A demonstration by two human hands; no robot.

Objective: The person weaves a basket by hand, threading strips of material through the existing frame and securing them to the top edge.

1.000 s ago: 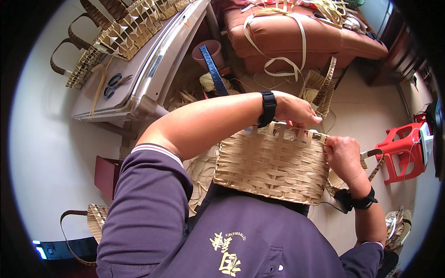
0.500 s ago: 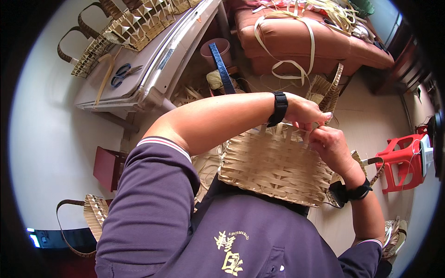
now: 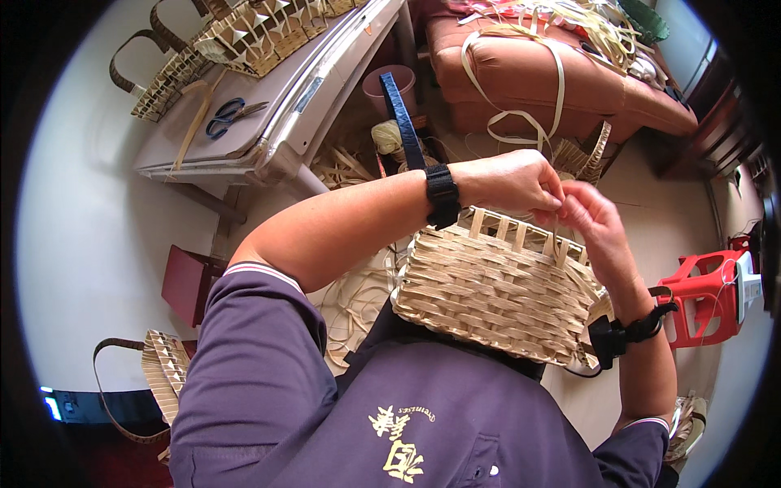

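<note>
A woven basket point(image 3: 496, 293) of flat tan strips rests tilted against my lap, with upright strips showing along its far edge. Above its far right corner my left hand point(image 3: 521, 180) is closed in a pinch. A narrow tan strip point(image 3: 556, 232) runs down from the fingers towards the weave. My right hand point(image 3: 600, 228) meets the left fingertips, its own fingers pressed together and slightly blurred. Whether the right fingers also grip the strip is hidden.
Blue-handled scissors point(image 3: 232, 118) and finished baskets point(image 3: 260, 37) lie on the table point(image 3: 154, 154) at left. Loose strips point(image 3: 354, 305) cover the floor. A pink armchair point(image 3: 521, 77) piled with strips stands ahead, a red stool point(image 3: 704, 285) at right, a pink bin point(image 3: 399, 81) beyond the basket.
The basket has swung slightly right and its weave shows more clearly. My left hand has drawn back leftward a little, while my right hand has risen with its fingers pointing upward.
</note>
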